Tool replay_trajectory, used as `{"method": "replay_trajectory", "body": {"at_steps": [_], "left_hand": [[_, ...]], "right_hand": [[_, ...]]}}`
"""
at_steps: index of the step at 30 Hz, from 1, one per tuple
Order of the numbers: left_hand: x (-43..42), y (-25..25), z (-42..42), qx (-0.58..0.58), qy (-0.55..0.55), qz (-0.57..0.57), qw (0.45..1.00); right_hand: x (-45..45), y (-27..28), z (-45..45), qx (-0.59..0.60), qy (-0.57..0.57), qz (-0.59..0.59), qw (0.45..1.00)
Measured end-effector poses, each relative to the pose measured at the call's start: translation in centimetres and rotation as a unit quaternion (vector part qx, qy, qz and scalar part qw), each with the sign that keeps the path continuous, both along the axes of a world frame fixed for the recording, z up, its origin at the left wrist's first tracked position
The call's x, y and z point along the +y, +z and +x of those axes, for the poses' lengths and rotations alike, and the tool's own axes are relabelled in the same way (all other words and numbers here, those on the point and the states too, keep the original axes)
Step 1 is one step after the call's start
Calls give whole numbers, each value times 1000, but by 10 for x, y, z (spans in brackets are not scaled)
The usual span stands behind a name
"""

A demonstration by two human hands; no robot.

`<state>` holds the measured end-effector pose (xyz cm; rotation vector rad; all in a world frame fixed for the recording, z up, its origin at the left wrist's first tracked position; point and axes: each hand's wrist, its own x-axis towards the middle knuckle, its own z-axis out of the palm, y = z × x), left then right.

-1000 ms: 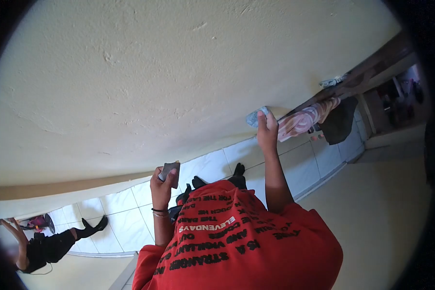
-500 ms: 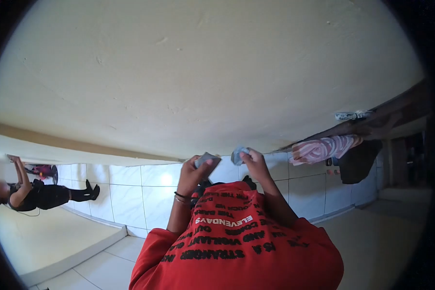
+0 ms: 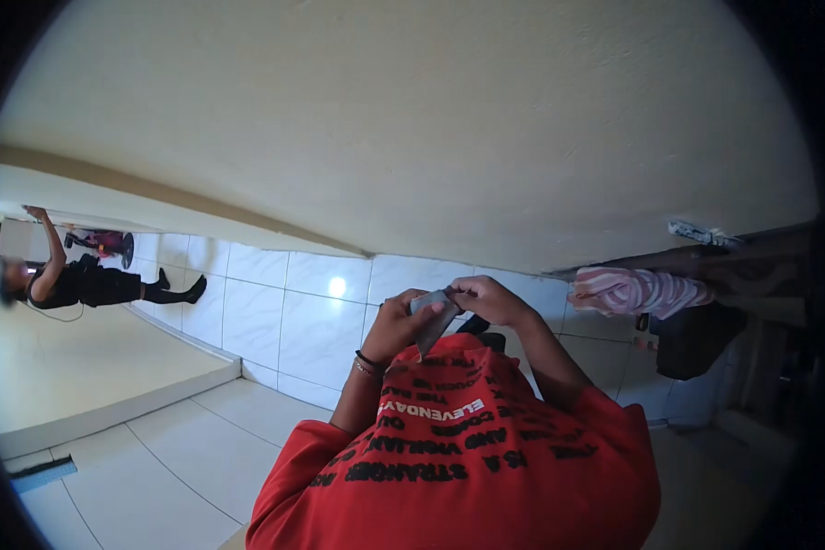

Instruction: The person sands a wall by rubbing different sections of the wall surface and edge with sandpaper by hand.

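My left hand [image 3: 401, 323] is closed around a folded grey sheet [image 3: 436, 323] that looks like sandpaper, its thumb pressed flat across the face. The sheet's pointed lower end hangs over the front of my red shirt [image 3: 467, 458]. My right hand [image 3: 489, 299] meets the sheet at its upper right edge, fingers bent and pinched there. A lighter grey part shows along the top, between both hands; whether it is a separate piece, I cannot tell. The hands are at chest height, close to the cream wall [image 3: 412, 137].
At the left, a person [image 3: 92, 282] in dark clothes stands with an arm raised to a wall. A striped cloth [image 3: 646, 291] and a dark cloth [image 3: 701, 341] hang at the right. A brush-like object [image 3: 701, 234] rests on the ledge above. White tiles [image 3: 321, 330] cover the floor.
My hands were apart, each holding a grey piece; now they have come together at the folded sheet. The view has turned slightly, and a blue object now shows at lower left.
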<state>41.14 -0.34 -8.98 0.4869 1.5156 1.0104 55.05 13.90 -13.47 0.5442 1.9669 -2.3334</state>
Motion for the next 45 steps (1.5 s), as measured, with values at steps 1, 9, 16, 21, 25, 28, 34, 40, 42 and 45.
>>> {"method": "replay_trajectory", "body": {"at_steps": [1, 9, 16, 21, 25, 28, 34, 40, 42, 45], "left_hand": [[-5, -2, -3, 0, 2, -1, 1000], [-31, 0, -42, 147, -115, 177, 966], [-83, -13, -114, 120, -25, 185, 975], [-104, -11, -143, 70, -38, 140, 987], [-106, -19, -157, 88, -36, 155, 983], [-102, -27, -165, 99, 28, 126, 987], [-97, -30, -172, 80, 106, 113, 985], [-112, -21, -205, 136, 298, 164, 931], [-118, -18, -222, 105, 397, 143, 901], [-116, -4, -248, 122, 489, 208, 839]], "right_hand": [[-3, 2, -4, 0, 2, -1, 1000], [-54, -5, -54, 81, -308, -105, 942], [-120, 6, -109, 11, -182, -147, 972], [-142, 0, -136, -9, -190, -182, 965], [-148, 6, -142, -34, -223, -255, 940], [-147, 8, -144, -9, -189, -276, 942], [-134, 13, -152, -117, -64, -262, 956], [-92, -7, -223, -111, -17, -161, 981], [-75, -5, -251, -101, -8, -71, 992], [-61, 3, -283, -58, -10, -51, 997]]}}
